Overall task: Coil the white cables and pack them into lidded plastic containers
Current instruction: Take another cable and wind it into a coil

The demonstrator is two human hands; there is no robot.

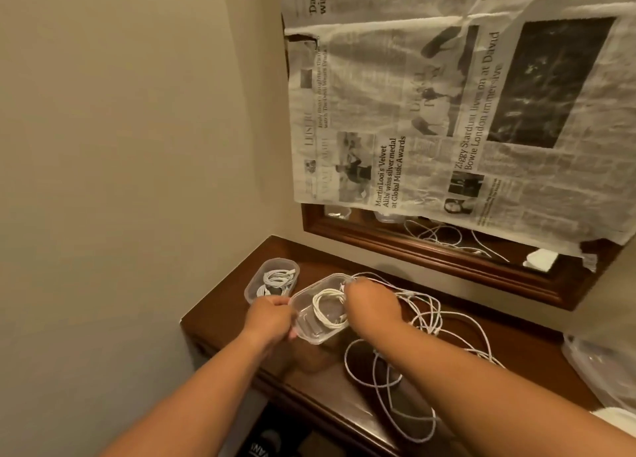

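**Packing a coil into a tub**

Left hand (pixel 272 315) grips the near rim of a tilted tub (pixel 311 338). Right hand (pixel 371 305) holds a coil (pixel 327 307) inside it. Loose cables (pixel 430 322) sprawl on the dresser (pixel 309 363), right of the tub. Second tub (pixel 251 289), behind the left hand, contains finished coils (pixel 275 279).

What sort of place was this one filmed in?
Most likely a room in a home, perhaps a bedroom corner: a dark wooden dresser stands against a plain painted wall, below a wood-framed mirror mostly covered with newspaper.
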